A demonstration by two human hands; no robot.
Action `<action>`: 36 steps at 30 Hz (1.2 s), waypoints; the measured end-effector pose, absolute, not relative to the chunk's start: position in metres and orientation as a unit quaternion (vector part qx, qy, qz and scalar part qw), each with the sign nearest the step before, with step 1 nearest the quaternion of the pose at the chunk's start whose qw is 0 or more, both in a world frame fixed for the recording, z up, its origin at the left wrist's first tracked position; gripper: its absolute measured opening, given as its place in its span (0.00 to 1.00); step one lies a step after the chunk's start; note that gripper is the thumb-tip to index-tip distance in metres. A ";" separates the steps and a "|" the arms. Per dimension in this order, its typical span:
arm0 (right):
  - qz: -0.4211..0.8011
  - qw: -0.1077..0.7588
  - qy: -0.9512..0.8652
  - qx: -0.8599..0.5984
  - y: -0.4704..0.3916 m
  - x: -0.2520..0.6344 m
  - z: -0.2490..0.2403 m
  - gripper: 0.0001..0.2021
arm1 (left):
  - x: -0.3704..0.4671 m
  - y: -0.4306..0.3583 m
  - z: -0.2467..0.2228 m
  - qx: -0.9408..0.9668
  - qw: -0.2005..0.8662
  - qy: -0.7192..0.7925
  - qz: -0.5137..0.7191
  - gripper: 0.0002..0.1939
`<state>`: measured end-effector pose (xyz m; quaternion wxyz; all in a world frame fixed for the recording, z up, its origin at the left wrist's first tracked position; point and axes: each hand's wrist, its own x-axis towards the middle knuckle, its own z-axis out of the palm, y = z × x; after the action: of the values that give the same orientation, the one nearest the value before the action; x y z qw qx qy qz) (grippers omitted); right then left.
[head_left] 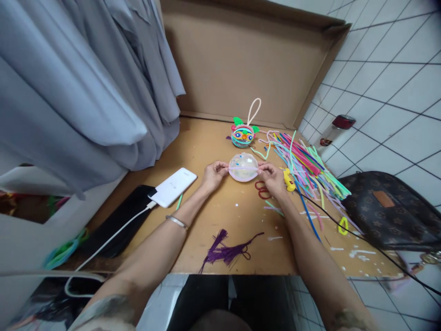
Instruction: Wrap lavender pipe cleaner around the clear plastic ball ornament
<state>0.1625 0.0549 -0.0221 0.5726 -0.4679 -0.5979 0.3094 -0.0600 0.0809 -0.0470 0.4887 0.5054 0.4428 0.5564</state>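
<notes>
A clear round plastic ball (243, 163) with a pale pink strip across its middle is held between my two hands above the table. My left hand (216, 174) pinches the strip's left end at the ball's edge. On the other side, my right hand (270, 176) has its fingers closed on the right end. Small blue and pink specks show on the ball. Just behind it stands a decorated ball (243, 136) with green ears, round eyes, an orange nose and a white loop on top.
Coloured pipe cleaners (306, 161) lie at the right, near a yellow glue gun (288, 180), red-handled scissors (262, 189) and a brown bag (392, 207). Purple tassels (227, 252) lie at the front edge. A white power bank (175, 186) with a cable is at the left.
</notes>
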 end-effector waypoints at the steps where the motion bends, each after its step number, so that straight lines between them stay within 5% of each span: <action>1: 0.311 0.573 -0.598 -0.466 0.055 0.163 -0.023 0.03 | -0.060 0.081 -0.046 0.511 0.488 0.439 0.555 0.09; 7: 0.301 0.576 -0.596 -0.473 0.055 0.166 -0.024 0.07 | -0.060 0.077 -0.042 0.520 0.495 0.424 0.552 0.13; 26: 0.325 0.577 -0.587 -0.466 0.054 0.167 -0.022 0.12 | -0.059 0.076 -0.042 0.510 0.514 0.404 0.558 0.03; 36: 0.328 0.569 -0.600 -0.456 0.052 0.164 -0.018 0.11 | -0.061 0.075 -0.039 0.578 0.447 0.432 0.528 0.05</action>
<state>0.1645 0.0520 -0.0177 0.5691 -0.4564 -0.6000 0.3283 -0.0610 0.0746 -0.0393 0.4471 0.5781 0.4320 0.5284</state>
